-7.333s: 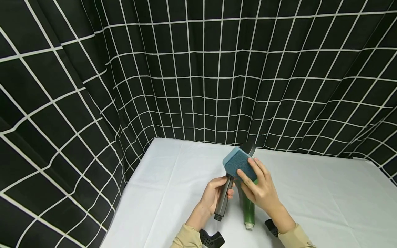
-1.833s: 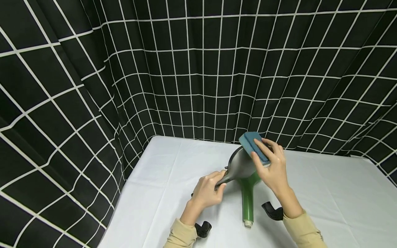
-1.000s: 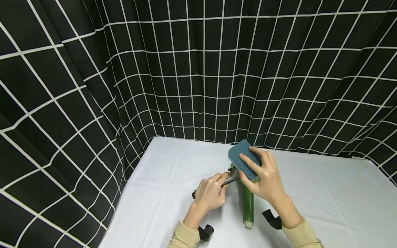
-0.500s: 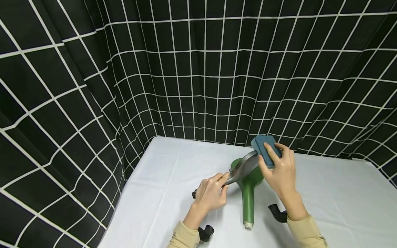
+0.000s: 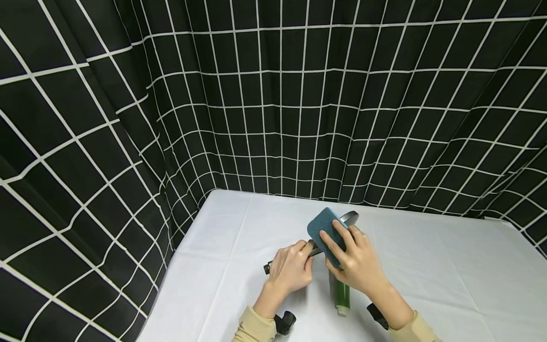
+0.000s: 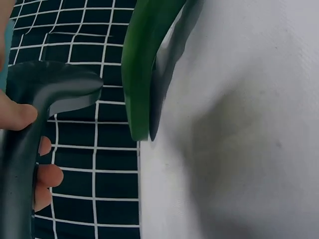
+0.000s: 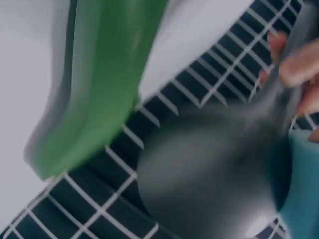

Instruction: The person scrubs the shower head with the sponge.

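Observation:
My left hand (image 5: pixel 289 270) grips the handle of a dark grey shower head (image 5: pixel 350 217), which is raised over the table with its round end pointing away to the right. In the right wrist view the broad round face of that grey shower head (image 7: pixel 209 164) shows, slightly blurred. My right hand (image 5: pixel 356 259) holds a blue sponge (image 5: pixel 321 232) with fingers spread over its face, and the sponge overlaps the neck of the grey shower head. Beneath both hands a green shower head (image 5: pixel 342 297) lies on the table, its round end hidden behind the sponge and right hand.
A white cloth covers the table (image 5: pixel 213 285). Behind and to the left hangs a black curtain (image 5: pixel 239 118) with a white grid. Black camera mounts (image 5: pixel 285 323) sit at both wrists, under tan sleeves (image 5: pixel 256 325).
The left hand shifted from underneath the handle to a grip over it, turning the grey shower head. The sponge moved back and forth across it, most recently leftward and nearer, towards the neck.

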Demonstrator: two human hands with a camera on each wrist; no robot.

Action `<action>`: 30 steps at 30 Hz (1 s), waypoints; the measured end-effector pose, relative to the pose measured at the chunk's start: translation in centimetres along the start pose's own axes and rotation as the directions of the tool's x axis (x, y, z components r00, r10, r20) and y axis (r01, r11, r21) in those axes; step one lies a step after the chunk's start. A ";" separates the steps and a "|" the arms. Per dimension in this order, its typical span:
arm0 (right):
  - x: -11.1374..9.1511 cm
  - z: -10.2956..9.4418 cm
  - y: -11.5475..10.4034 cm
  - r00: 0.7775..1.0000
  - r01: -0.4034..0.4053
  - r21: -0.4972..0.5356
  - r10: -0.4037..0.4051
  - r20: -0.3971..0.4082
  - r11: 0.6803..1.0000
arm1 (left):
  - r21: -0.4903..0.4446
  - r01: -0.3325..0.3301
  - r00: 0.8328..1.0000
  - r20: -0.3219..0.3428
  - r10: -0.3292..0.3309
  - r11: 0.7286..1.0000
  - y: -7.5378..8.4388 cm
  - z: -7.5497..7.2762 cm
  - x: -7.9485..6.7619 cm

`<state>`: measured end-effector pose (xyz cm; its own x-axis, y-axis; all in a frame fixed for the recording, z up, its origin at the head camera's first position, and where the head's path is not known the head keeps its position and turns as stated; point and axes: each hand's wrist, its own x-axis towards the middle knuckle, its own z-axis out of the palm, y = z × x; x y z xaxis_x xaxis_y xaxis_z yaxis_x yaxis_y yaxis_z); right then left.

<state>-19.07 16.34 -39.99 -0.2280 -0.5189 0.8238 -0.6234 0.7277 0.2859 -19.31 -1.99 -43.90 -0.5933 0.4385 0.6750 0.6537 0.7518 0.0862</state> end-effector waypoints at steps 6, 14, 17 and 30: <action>0.8 -0.4 1.4 0.979 -0.203 -0.060 0.201 -0.025 0.977 | 0.052 -0.001 0.999 0.033 0.000 0.999 0.3 -0.2 0.0; -1.1 1.3 -2.4 1.000 0.018 -0.074 -0.018 -0.004 0.997 | -0.140 0.162 0.986 0.069 -0.154 0.977 0.7 -0.7 0.2; -1.6 1.3 -2.7 1.000 -0.022 -0.020 0.021 -0.009 1.000 | -0.306 0.283 0.959 0.109 -0.262 0.909 0.5 -0.6 0.2; 0.8 -1.5 -1.1 0.626 -0.559 0.552 0.751 -0.208 0.619 | -0.916 0.401 0.865 0.385 -0.322 -0.017 0.2 -1.0 1.0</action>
<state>-17.39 15.77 -38.87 -0.4556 0.3148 0.8327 -0.6716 0.4924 -0.5536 -19.29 -1.87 -42.50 -0.9046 0.3268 0.2739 0.1809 -0.2876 0.9405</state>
